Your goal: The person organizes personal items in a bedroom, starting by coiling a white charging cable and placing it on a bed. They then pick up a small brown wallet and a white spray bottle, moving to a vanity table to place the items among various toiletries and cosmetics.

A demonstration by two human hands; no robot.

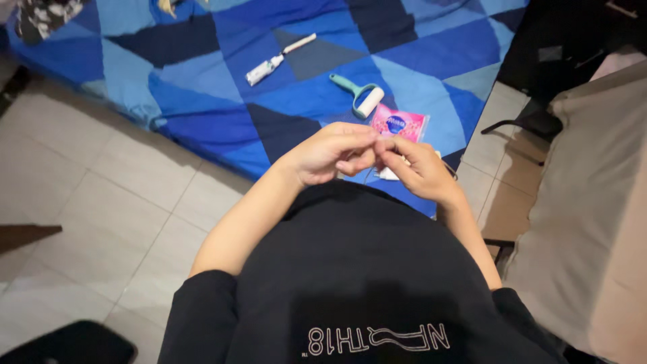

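Note:
My left hand (330, 154) and my right hand (419, 168) meet in front of my chest, fingertips pinched together. Whatever sits between the fingertips is too small to make out. Just beyond the hands, on a blue patchwork mattress (202, 101), lies a pink packet (399, 124); something white (387, 174) shows under my right hand. A teal-handled lint roller (358, 94) lies past the packet. Further back rests a second roller (276, 62) with a white handle.
Pale floor tiles (101, 195) stretch to the left. A beige upholstered piece (593, 202) stands on the right, with a dark chair base (526, 121) behind it. A patterned cloth (44, 17) lies at the mattress's far left corner.

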